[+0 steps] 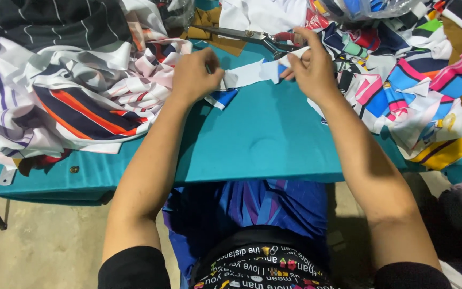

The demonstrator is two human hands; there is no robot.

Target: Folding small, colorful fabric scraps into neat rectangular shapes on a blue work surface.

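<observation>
Head view. Left hand (196, 75): closed in a pinch on the left end of a white strip (248, 74) of cloth, knuckles up, resting on the table (263, 139).
Right hand (310, 67): fingers pinched together on the right end of the same strip, just below the scissors (244, 36).
Strip: held flat and taut between both hands, low over the far middle of the table; a blue-and-white corner of it hangs beneath the left hand.
Scissors: lying on the table just beyond the hands, handles towards the right hand; whether that hand touches them cannot be told.
Progress, as a judgement: one strip is in hand and looks only partly handled. Which of the heaps is finished work and which is waiting cannot be told, so how much is done is unclear.
Left pile (70, 80): loose striped cloth pieces, white, navy, orange and black, heaped on the table's left part and spilling over its edge.
Right pile (429, 91): loose pieces in blue, pink, yellow, green and white, heaped at the table's right end.
Containers: no bin, box or tray seen. A clear plastic bag (370, 6) sits at the far right top, contents only partly visible, coloured.
Table: teal covered top, bare in the middle before the person.
Lap: blue cloth (263, 206) draped below the table edge.
</observation>
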